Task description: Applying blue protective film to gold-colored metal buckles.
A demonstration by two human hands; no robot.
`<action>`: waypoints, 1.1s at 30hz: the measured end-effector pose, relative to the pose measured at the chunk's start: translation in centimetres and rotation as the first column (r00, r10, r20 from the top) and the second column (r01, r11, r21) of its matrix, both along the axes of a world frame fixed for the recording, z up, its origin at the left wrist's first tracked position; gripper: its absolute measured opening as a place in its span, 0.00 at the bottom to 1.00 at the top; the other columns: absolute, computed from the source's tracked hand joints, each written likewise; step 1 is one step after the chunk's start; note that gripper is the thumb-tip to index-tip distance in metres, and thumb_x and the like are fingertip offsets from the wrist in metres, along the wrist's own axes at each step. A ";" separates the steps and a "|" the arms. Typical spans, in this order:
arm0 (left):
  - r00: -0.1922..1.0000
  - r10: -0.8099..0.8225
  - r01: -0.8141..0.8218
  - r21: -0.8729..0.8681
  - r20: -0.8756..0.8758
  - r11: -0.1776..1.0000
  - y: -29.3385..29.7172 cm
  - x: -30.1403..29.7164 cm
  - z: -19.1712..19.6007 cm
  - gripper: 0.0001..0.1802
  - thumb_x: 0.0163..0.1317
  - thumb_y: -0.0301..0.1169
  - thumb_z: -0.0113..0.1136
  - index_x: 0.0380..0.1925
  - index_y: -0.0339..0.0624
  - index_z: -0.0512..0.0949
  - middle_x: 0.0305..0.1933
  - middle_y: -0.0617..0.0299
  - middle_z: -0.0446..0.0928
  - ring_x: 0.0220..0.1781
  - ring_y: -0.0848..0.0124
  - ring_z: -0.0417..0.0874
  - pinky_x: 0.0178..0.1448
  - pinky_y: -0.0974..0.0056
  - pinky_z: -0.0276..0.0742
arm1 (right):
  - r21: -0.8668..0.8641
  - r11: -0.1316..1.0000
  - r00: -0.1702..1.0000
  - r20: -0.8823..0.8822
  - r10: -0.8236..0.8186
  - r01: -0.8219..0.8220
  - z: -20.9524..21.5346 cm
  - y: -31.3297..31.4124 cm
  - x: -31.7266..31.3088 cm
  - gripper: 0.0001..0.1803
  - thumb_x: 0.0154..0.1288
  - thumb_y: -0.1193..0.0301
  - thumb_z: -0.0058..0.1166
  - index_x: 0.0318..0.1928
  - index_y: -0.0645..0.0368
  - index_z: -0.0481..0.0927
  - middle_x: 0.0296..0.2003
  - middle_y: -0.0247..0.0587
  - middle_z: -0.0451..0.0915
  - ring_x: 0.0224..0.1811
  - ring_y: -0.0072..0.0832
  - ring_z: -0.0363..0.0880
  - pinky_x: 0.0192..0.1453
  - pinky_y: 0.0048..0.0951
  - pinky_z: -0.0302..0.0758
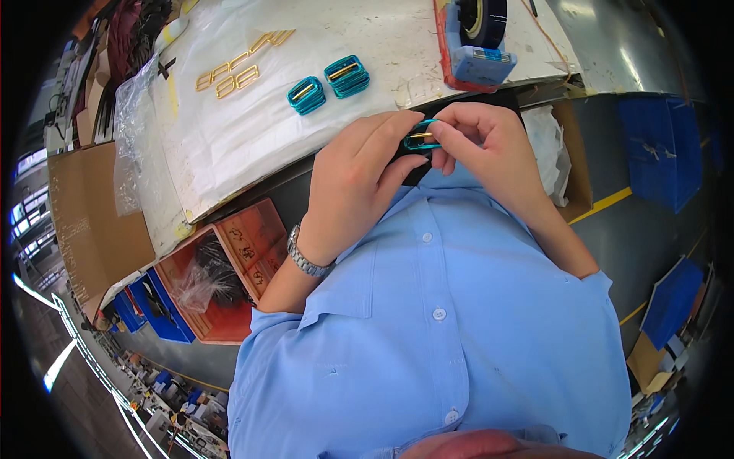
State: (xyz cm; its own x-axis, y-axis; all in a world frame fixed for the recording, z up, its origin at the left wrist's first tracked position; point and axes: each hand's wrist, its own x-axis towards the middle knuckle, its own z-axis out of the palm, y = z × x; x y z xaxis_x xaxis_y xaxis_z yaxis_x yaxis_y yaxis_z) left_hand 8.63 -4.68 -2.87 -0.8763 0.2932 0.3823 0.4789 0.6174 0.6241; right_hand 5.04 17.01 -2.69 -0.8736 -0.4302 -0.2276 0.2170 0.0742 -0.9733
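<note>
Close to my body, just off the table's near edge, a teal slider buckle with a gold middle bar is held between both hands. My left hand, a metal watch on its wrist, has its fingertips and thumb closed about the buckle's left end. Thumb and fingers of my right hand pinch the right end. Farther off on the white sheet stand a smaller stack of teal buckles and a larger stack of teal buckles. To their left lie several gold slider buckles, some overlapping in a row.
A blue tape dispenser with a dark roll stands at the table's right. Below the near edge, an orange crate holds plastic-wrapped dark items. Cardboard hangs at the left. On the right are a box with a white bag and a blue bin.
</note>
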 end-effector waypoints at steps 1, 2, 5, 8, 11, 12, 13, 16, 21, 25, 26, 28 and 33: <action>0.999 0.030 -0.030 -0.031 0.011 0.999 -0.4 0.3 0.5 0.24 0.58 0.21 0.79 0.56 0.41 0.87 0.49 0.55 0.90 0.45 0.60 0.91 0.45 0.61 0.87 | -0.009 1.000 1.000 0.009 0.026 -0.026 0.1 -0.5 0.0 0.10 0.83 0.73 0.57 0.46 0.68 0.87 0.31 0.37 0.87 0.32 0.19 0.84 0.40 0.22 0.80; 0.999 0.042 -0.042 -0.038 0.010 0.998 -1.0 0.4 0.7 0.24 0.58 0.21 0.79 0.56 0.41 0.87 0.49 0.55 0.90 0.45 0.60 0.91 0.45 0.61 0.87 | -0.018 0.999 0.999 0.018 0.051 -0.051 0.1 -1.1 -0.2 0.10 0.83 0.72 0.57 0.46 0.68 0.86 0.31 0.36 0.86 0.32 0.18 0.83 0.39 0.21 0.79; 0.995 0.103 -0.100 -0.099 0.019 0.990 -2.7 0.4 1.5 0.23 0.57 0.20 0.80 0.54 0.40 0.88 0.50 0.53 0.90 0.48 0.60 0.92 0.49 0.60 0.87 | -0.080 0.992 0.995 0.020 0.102 -0.100 -0.5 -2.9 -1.1 0.12 0.84 0.69 0.58 0.46 0.67 0.86 0.31 0.34 0.86 0.32 0.17 0.83 0.38 0.21 0.78; 0.972 0.217 -0.230 -0.158 -0.093 0.960 -5.2 -0.6 1.5 0.22 0.57 0.19 0.80 0.54 0.39 0.88 0.52 0.53 0.91 0.52 0.58 0.92 0.56 0.59 0.86 | -0.150 0.977 0.988 0.015 0.152 -0.148 -1.2 -3.9 -1.7 0.14 0.84 0.66 0.59 0.51 0.66 0.87 0.34 0.36 0.88 0.35 0.17 0.85 0.40 0.21 0.79; 0.942 0.325 -0.333 -0.140 -0.081 0.932 -8.2 -2.5 0.3 0.20 0.62 0.22 0.79 0.55 0.37 0.88 0.55 0.52 0.91 0.56 0.56 0.92 0.63 0.58 0.84 | -0.125 0.974 0.978 0.070 0.198 -0.188 -1.2 -4.0 -1.7 0.13 0.84 0.69 0.58 0.57 0.67 0.85 0.37 0.36 0.87 0.38 0.18 0.85 0.46 0.22 0.81; 0.931 0.352 -0.363 -0.149 -0.092 0.920 -9.0 -3.0 -0.3 0.19 0.63 0.23 0.78 0.55 0.37 0.88 0.55 0.52 0.91 0.57 0.56 0.91 0.63 0.57 0.84 | -0.135 0.970 0.971 0.104 0.217 -0.202 -1.7 -3.6 -1.6 0.13 0.84 0.70 0.59 0.58 0.67 0.85 0.37 0.37 0.88 0.38 0.19 0.85 0.46 0.22 0.81; 0.935 0.348 -0.354 -0.156 -0.068 0.922 -9.5 -3.5 -0.8 0.18 0.65 0.25 0.77 0.54 0.37 0.89 0.55 0.52 0.91 0.56 0.58 0.91 0.63 0.58 0.84 | -0.143 0.966 0.962 0.140 0.233 -0.213 -2.3 -3.3 -1.5 0.14 0.83 0.71 0.59 0.59 0.67 0.85 0.37 0.37 0.88 0.38 0.19 0.85 0.47 0.23 0.82; 0.934 0.357 -0.354 -0.132 0.001 0.926 -9.6 -4.0 -1.4 0.17 0.66 0.25 0.76 0.55 0.37 0.89 0.54 0.52 0.91 0.56 0.59 0.91 0.63 0.59 0.84 | -0.129 0.970 0.955 0.187 0.229 -0.207 -3.1 -2.4 -1.2 0.13 0.82 0.73 0.58 0.59 0.67 0.86 0.38 0.38 0.88 0.39 0.20 0.86 0.49 0.24 0.83; 0.927 0.368 -0.345 -0.216 0.076 0.913 -9.7 -4.1 -0.7 0.18 0.67 0.26 0.75 0.56 0.39 0.89 0.53 0.53 0.92 0.54 0.62 0.91 0.61 0.60 0.84 | -0.140 0.974 0.968 0.156 0.198 -0.177 -3.3 -1.1 -0.9 0.13 0.82 0.71 0.58 0.56 0.69 0.86 0.37 0.39 0.89 0.40 0.22 0.87 0.48 0.25 0.85; 0.931 0.364 -0.354 -0.183 0.022 0.917 -10.3 -4.6 0.0 0.16 0.69 0.26 0.73 0.56 0.39 0.89 0.52 0.52 0.92 0.53 0.63 0.92 0.59 0.62 0.84 | -0.145 0.979 0.977 0.137 0.163 -0.143 -2.0 -0.1 -0.7 0.12 0.82 0.73 0.58 0.55 0.68 0.86 0.37 0.39 0.88 0.40 0.22 0.87 0.50 0.25 0.84; 0.930 0.366 -0.356 -0.185 0.019 0.916 -10.9 -4.8 0.2 0.16 0.69 0.26 0.73 0.56 0.39 0.89 0.52 0.52 0.92 0.53 0.63 0.92 0.59 0.62 0.84 | -0.148 0.978 0.977 0.135 0.165 -0.145 -1.4 0.3 -0.6 0.12 0.82 0.73 0.58 0.55 0.68 0.86 0.37 0.39 0.88 0.40 0.22 0.87 0.50 0.25 0.84; 0.906 0.420 -0.421 -0.210 -0.051 0.882 -13.1 -5.6 0.4 0.13 0.71 0.26 0.72 0.54 0.39 0.90 0.51 0.53 0.92 0.52 0.65 0.92 0.58 0.62 0.85 | -0.124 0.991 0.996 0.070 0.048 -0.039 -0.3 1.4 -0.4 0.10 0.82 0.73 0.59 0.53 0.68 0.87 0.37 0.38 0.88 0.40 0.21 0.86 0.49 0.23 0.82; 0.930 0.265 -0.359 -0.479 -0.253 0.801 -16.3 -8.2 -0.5 0.07 0.69 0.27 0.71 0.45 0.42 0.88 0.44 0.56 0.90 0.48 0.56 0.89 0.53 0.55 0.84 | -0.187 0.909 0.896 -0.185 -0.404 0.372 0.7 4.8 -0.9 0.09 0.82 0.73 0.60 0.51 0.65 0.89 0.36 0.33 0.85 0.34 0.17 0.78 0.43 0.20 0.75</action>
